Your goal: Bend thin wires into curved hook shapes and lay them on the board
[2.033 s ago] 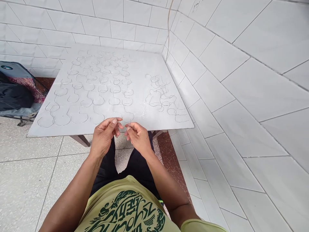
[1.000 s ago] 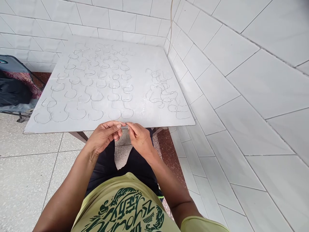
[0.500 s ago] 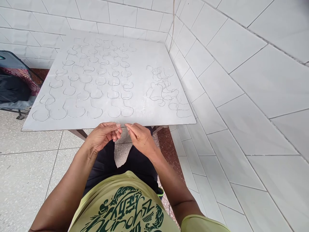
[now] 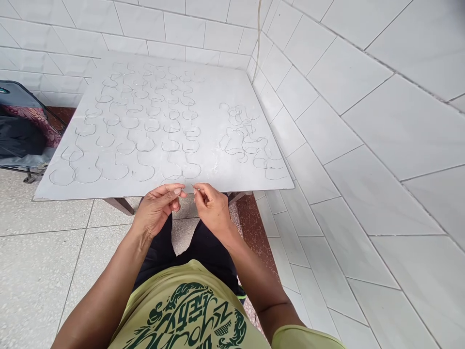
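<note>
a person's left hand [image 4: 157,206] and right hand [image 4: 212,208] meet just over the front edge of a white-topped table [image 4: 214,97], fingertips pointing toward each other. the left fingers [image 4: 173,192] and right fingers [image 4: 199,190] are curled and pinched against the thumbs, with only a small gap between the two hands; any fine wire in them is too thin to make out, so a hold cannot be told. bent wire pieces [image 4: 143,172] lie flat across the tabletop in loose rows running from the front edge toward the far wall, their curves and hooks facing various ways. a tangled group of wire pieces [image 4: 243,140] sits apart near the table's right edge, its strands too overlapped to count. the hands block only a small stretch of the edge. white wall tiles [image 4: 327,97] rise close beside the table's right and far sides, with a thin cable [image 4: 258,34] running down the corner. a dark bag on a folding chair [image 4: 22,138] is cut off at the left. below, a green-printed yellow t-shirt [image 4: 189,310] and black trousers [image 4: 156,247] are cropped by the frame, above a speckled tile floor [image 4: 36,281].
</note>
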Demonstrator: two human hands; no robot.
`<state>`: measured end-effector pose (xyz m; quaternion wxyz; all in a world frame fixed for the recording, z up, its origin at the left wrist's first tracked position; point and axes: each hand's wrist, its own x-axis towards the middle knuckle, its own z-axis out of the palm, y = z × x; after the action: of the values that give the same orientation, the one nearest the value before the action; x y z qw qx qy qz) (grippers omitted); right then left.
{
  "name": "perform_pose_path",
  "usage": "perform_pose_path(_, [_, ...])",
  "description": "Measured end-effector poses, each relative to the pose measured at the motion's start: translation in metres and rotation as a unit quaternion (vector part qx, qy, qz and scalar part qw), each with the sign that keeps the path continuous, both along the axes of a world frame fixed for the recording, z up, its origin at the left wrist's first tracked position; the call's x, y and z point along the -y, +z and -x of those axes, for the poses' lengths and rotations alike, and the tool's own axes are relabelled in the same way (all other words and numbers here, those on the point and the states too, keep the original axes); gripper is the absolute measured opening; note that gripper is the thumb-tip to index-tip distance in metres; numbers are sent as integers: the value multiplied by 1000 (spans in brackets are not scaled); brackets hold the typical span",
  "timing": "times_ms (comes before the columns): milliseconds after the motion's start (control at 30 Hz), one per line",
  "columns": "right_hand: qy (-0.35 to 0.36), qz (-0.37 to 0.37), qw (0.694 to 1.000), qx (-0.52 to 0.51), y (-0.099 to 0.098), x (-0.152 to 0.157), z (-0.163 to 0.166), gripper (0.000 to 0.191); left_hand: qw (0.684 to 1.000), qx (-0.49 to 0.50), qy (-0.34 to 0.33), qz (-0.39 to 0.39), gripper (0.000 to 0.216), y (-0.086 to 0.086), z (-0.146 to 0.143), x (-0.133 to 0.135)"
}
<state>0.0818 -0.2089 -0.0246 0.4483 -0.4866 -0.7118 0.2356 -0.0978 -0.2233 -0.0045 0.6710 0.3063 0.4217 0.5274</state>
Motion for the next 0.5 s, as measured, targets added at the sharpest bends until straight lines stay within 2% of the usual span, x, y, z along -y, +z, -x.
perform_pose_path(233, [46, -19, 998, -34, -1, -1, 0, 22, 999, 16, -27, 23, 24, 1, 1, -4])
perform_pose_path(500, [69, -40, 997, -21, -4, 1, 0, 23, 1000, -15, -14, 7, 28, 0, -2, -1])
